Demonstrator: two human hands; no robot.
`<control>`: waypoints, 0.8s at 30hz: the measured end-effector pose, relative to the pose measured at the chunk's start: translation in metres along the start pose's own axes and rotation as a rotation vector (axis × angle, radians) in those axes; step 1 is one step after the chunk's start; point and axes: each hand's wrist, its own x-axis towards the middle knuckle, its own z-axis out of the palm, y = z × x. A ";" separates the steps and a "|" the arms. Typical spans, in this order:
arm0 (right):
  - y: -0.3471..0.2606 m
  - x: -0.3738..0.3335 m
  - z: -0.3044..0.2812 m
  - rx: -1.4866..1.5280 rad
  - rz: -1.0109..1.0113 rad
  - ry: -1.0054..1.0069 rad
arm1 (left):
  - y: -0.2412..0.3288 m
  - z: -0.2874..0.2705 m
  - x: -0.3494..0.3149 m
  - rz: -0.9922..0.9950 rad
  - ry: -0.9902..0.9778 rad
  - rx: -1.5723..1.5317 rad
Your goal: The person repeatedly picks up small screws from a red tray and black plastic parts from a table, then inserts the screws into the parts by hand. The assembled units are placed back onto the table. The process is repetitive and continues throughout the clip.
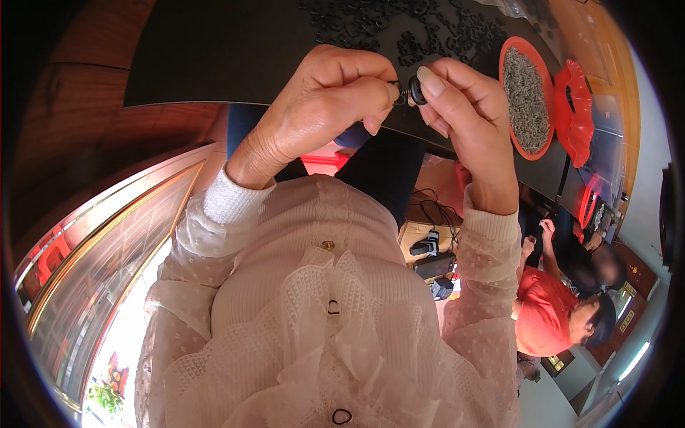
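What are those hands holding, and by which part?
The right hand pinches a small black rounded piece at its right side. The left hand pinches a small dark part; the exact place is hidden.

Small parts (pixel 435 46) lie toward the far edge of the surface (pixel 207 57); rightward, a bowl (pixel 550 107) holds screws (pixel 528 103), a dish (pixel 576 135) just beside.

The left hand (pixel 334 93), at twelve o'clock, and right hand (pixel 465 98), past one, pinch black parts (pixel 418 90). An orange bowl (pixel 551 107) sits at two.
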 end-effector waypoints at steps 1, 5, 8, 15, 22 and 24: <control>0.002 0.000 -0.002 -0.026 -0.002 0.004 | -0.003 0.002 0.001 0.001 0.000 -0.004; -0.003 -0.002 0.008 -0.117 -0.049 0.021 | -0.002 -0.001 -0.007 -0.016 0.003 -0.014; -0.001 0.003 0.019 -0.186 -0.139 0.014 | 0.001 -0.011 -0.011 -0.036 -0.024 0.001; -0.015 0.012 0.042 -0.226 -0.099 -0.015 | 0.011 -0.033 -0.023 -0.021 -0.044 -0.031; -0.014 0.022 0.046 -0.187 -0.090 -0.016 | 0.015 -0.045 -0.019 -0.043 -0.085 -0.014; -0.014 0.024 0.044 -0.167 -0.082 -0.034 | 0.014 -0.047 -0.016 -0.048 -0.097 -0.026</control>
